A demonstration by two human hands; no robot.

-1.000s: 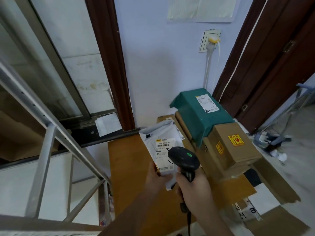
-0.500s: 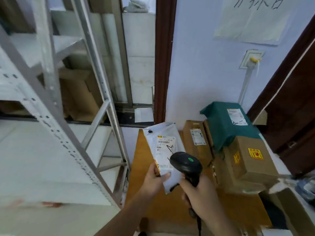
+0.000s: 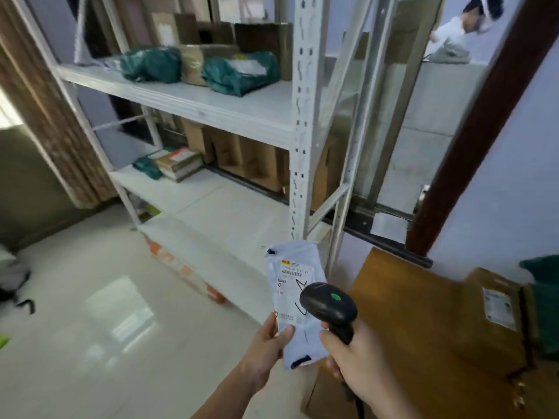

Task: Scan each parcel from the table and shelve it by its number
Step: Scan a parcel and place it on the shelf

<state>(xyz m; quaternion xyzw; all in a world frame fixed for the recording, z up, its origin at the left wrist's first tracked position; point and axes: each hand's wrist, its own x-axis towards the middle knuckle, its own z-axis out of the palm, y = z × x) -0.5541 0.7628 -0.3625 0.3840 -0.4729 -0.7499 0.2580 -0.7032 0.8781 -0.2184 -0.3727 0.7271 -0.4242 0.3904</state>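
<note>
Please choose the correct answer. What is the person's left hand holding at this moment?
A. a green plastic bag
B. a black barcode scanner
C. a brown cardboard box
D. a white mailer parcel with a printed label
D: the left hand pinches the lower edge of the white mailer parcel, while the black barcode scanner is in the right hand.

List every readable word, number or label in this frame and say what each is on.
None reads clearly.
White parcel in the left hand: printed label with barcode, too blurred.
Cardboard box on the table: label too small.
Green parcel on the shelf: label blurred.
</note>
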